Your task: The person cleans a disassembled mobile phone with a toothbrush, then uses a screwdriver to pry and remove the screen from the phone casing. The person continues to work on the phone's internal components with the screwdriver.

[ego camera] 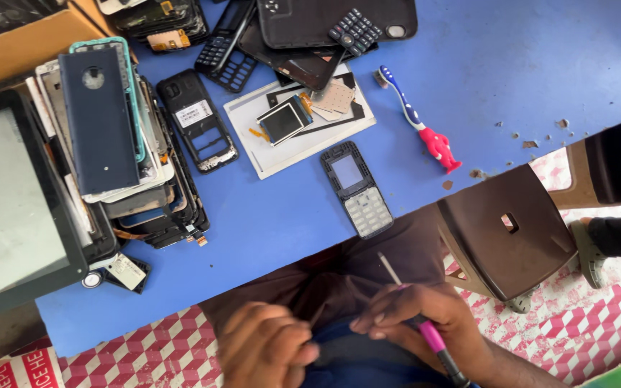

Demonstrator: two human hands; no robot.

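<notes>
Below the blue table [468, 65], the right hand [425, 323] pinches a pink-handled screwdriver [425, 327] like a pen; the left hand [264, 348], curled, steadies a dark part [339, 356] on the lap.

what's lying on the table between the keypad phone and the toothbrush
Nothing: in the head view, only bare blue table lies between the keypad phone and the toothbrush.
</notes>
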